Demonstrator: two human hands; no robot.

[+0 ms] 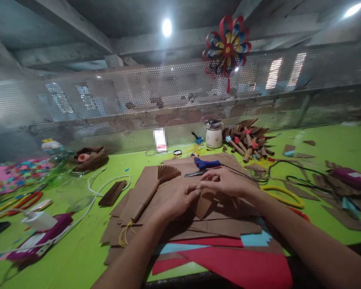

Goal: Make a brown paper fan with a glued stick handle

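Note:
Close together over a stack of brown paper sheets [165, 228], my left hand [179, 202] and my right hand [225, 182] meet at the fingertips. Both are closed, pinching the upper edge of a small brown paper piece [206, 204] that hangs below the fingers. Left of my left hand lies a rolled brown paper handle [145, 202] with a pleated paper fan [167, 173] at its top and a yellow cord loop [126, 235] at its lower end. Just beyond my right hand rest a blue glue gun [207, 163] and scissors [195, 173], their handles partly hidden.
A pile of finished paper fans [249, 140] lies beside a white jug [213, 134] at the back. Purple power strips [42, 237], a white cable [92, 196] and a black cord [269, 172] flank the stack. Red paper [237, 265] lies at the front edge.

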